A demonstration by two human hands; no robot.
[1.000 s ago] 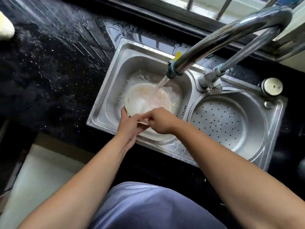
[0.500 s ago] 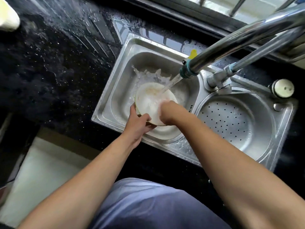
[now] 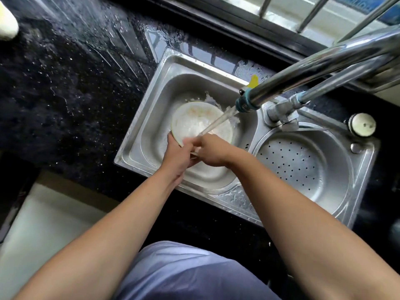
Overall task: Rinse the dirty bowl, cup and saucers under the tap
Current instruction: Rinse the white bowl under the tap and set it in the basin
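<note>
The left hand (image 3: 180, 155) is gripping the saucer (image 3: 200, 123) by its near rim, tilting it toward the tap (image 3: 245, 103); the right hand (image 3: 213, 151), just beside it, is rubbing that rim, its grip unclear.

A black speckled worktop (image 3: 65, 87), wet with splashes, surrounds a steel sink (image 3: 151, 118). Its right basin holds a round perforated strainer (image 3: 298, 169). A white round knob (image 3: 362, 124) sits at the sink's far right corner. Metal window bars (image 3: 311, 14) run along the top. A pale object (image 3: 7, 22) lies at the upper left edge.
</note>
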